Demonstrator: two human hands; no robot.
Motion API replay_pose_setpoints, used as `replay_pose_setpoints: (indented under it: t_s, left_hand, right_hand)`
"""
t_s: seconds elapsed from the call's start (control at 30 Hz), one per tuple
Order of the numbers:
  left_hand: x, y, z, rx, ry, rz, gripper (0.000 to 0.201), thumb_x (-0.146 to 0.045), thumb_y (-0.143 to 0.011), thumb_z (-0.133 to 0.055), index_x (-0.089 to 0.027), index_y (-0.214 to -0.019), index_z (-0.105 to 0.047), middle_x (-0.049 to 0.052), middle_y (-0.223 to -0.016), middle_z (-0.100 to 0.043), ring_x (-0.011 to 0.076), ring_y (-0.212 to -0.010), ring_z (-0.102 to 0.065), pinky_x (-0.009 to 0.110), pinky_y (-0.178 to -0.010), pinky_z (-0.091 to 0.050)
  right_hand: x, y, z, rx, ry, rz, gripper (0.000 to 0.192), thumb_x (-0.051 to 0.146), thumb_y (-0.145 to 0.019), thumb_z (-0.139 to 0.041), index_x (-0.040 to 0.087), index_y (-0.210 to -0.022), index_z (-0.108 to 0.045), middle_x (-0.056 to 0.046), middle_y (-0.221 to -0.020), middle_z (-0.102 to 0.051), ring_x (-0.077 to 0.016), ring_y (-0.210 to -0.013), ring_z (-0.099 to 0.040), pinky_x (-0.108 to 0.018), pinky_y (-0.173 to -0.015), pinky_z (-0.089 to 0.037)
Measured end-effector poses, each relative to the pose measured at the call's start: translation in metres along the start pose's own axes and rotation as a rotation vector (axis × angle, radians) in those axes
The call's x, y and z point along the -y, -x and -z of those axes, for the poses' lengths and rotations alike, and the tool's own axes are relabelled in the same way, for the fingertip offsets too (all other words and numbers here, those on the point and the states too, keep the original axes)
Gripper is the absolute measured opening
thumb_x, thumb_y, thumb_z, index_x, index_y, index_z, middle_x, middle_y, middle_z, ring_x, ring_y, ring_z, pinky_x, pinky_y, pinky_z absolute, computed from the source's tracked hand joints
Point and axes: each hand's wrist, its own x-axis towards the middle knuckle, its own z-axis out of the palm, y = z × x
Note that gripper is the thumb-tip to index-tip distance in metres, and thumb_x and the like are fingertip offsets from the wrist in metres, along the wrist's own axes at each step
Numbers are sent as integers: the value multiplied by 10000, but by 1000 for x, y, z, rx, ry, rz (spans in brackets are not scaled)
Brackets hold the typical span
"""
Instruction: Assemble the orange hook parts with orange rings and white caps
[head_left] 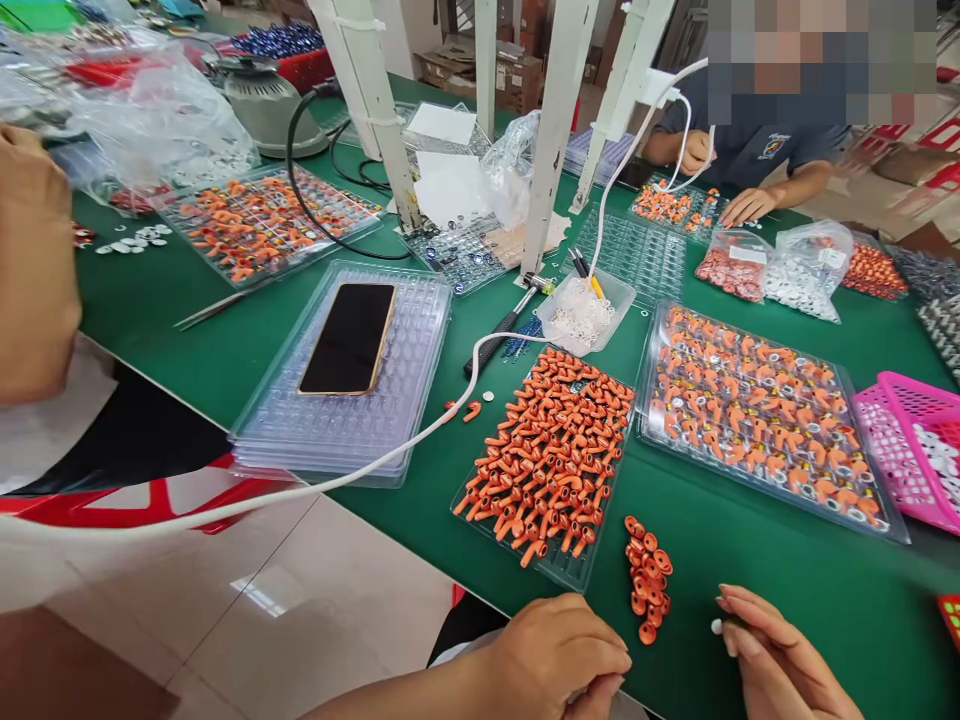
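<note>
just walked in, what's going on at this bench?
The person's right hand pinches a small white piece. The left hand is curled near the edge of the green table; whether it holds anything can't be told. A small pile of orange caps lies just beyond, with a tray heaped with orange stemmed parts further in. Across the table, a co-worker's hands are near more orange pieces.

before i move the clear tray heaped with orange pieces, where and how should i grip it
Probably best by the bare near rim of the clear tray, coming from the near side by your left hand, with your other hand supporting the far end. The orange pieces are heaped up, so tilting could spill them.
</note>
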Motion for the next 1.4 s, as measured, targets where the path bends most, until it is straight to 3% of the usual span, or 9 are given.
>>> replay_pose_setpoints:
  t_s: [0.17, 0.27, 0.37, 0.57, 0.7, 0.8, 1.0, 1.23, 1.4]
  left_hand:
    - [-7, -1, 1, 15, 29, 55, 286, -96, -820, -610, -193, -1086, -573, 61, -895, -764, 162, -745, -709, 257, -715, -565]
    - [-18, 0, 3, 75, 41, 124, 273, -82, -851, -586, -200, -1097, -579, 49, -904, -746, 160, -770, -685, 273, -750, -551]
    - [-21, -1, 0, 134, 73, 159, 293, -56, -884, -556, -221, -1126, -575, 35, -928, -730, 155, -806, -668, 267, -763, -541]
    - [-21, -22, -35, 251, -59, 192, 322, -120, -935, -524, -212, -1244, -539, 67, -1050, -696, 190, -916, -673, 311, -798, -571]
    - [-22, -43, -65, 373, -230, 275, 417, -173, -923, -557, -135, -1331, -483, 133, -1185, -656, 252, -999, -669, 389, -833, -593]
    - [-20, -55, -79, 443, -267, 307, 380, -188, -927, -547, -110, -1297, -507, 137, -1149, -675, 265, -1015, -667, 404, -855, -588]
    - [-17, -61, -89, 398, -222, 355, 216, -158, -956, -479, -173, -1137, -595, 71, -1000, -717, 189, -921, -683, 307, -833, -561]
    - [-10, -61, -96, 382, -347, 289, 191, -144, -942, -499, -164, -1093, -614, 54, -946, -732, 187, -863, -671, 289, -764, -523]
    - [-5, -62, -102, 529, -493, 91, 129, -123, -889, -538, -168, -953, -641, 68, -877, -720, 204, -860, -613, 316, -787, -486]
  right_hand:
    - [9, -3, -9, -35, -186, -130, 404, 313, -667, -873, 205, -1036, -748, -73, -1103, -704, -151, -839, -650, -174, -742, -597]
    - [30, 0, -22, -80, -309, -68, 291, 276, -699, -843, 197, -962, -747, -53, -993, -708, -146, -825, -643, -189, -686, -573]
    - [44, -2, -32, 30, -383, 14, 153, 266, -757, -779, 224, -897, -736, -20, -913, -675, -154, -801, -622, -232, -647, -537]
    - [47, 0, -34, 83, -358, 14, 113, 284, -844, -705, 226, -940, -724, -61, -971, -639, -225, -888, -609, -345, -737, -529]
    - [41, 6, -30, 154, -450, 16, 138, 298, -831, -706, 227, -948, -724, -41, -939, -638, -180, -808, -592, -302, -700, -511]
    - [36, 7, -26, 197, -512, -2, 148, 299, -834, -690, 214, -952, -725, -49, -931, -643, -169, -790, -586, -295, -695, -508]
    - [31, 7, -21, 214, -609, -14, 146, 272, -834, -685, 198, -951, -730, -56, -925, -634, -171, -822, -579, -291, -724, -517]
    - [33, 10, -14, 219, -576, 72, 112, 277, -847, -695, 202, -926, -723, -50, -919, -635, -162, -808, -572, -271, -717, -502]
    - [27, 17, 4, 163, -446, 163, 73, 252, -861, -695, 203, -912, -717, -62, -940, -636, -177, -843, -586, -273, -728, -513]
